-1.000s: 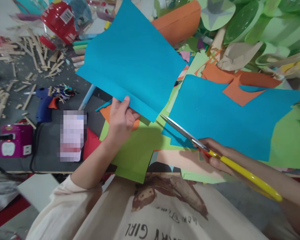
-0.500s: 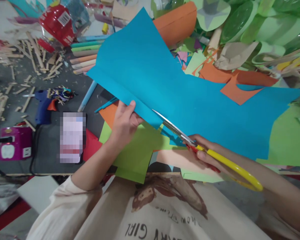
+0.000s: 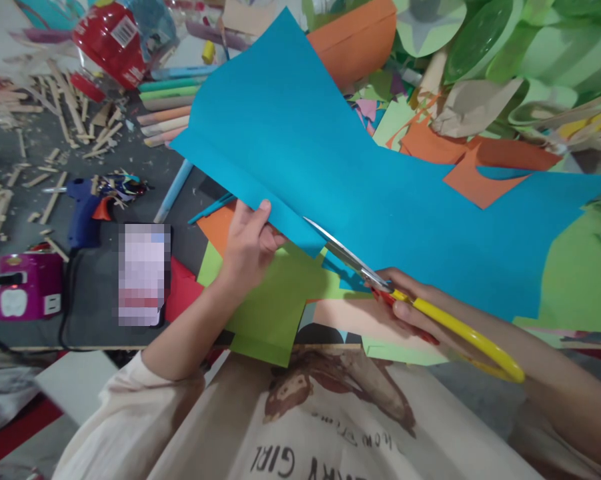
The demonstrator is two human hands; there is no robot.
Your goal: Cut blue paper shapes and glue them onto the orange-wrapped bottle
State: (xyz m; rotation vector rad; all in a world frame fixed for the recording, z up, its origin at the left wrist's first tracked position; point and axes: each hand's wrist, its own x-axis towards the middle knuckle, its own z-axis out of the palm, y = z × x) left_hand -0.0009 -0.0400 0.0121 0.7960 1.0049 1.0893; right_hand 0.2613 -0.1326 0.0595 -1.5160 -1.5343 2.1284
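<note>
A large sheet of blue paper (image 3: 290, 127) lies tilted over the middle of the table, its edges uneven. My left hand (image 3: 250, 240) pinches its lower edge, thumb on top and fingers underneath. In my right hand (image 3: 405, 300) is a pair of scissors (image 3: 460, 333) with yellow and red handles. Their upper blade rests over the blue sheet, pointing up and left, close to my left fingers; the lower blade is hidden under the paper. Beneath both hands lies green paper (image 3: 270, 320), with a pale peach sheet (image 3: 345, 320) beside it.
On the left lie a blue glue gun (image 3: 85, 207), a phone (image 3: 143, 273), a purple power box (image 3: 27, 287) with cables and scattered wooden sticks (image 3: 0, 207). Markers (image 3: 165, 117) and a red bottle (image 3: 113, 43) sit behind. Orange scraps (image 3: 485, 180) and green plastic pieces (image 3: 480, 47) crowd the right.
Very little differs. The view has shifted slightly, and the far corner of the blue paper sits a touch higher. Both hands and the scissors keep the same hold.
</note>
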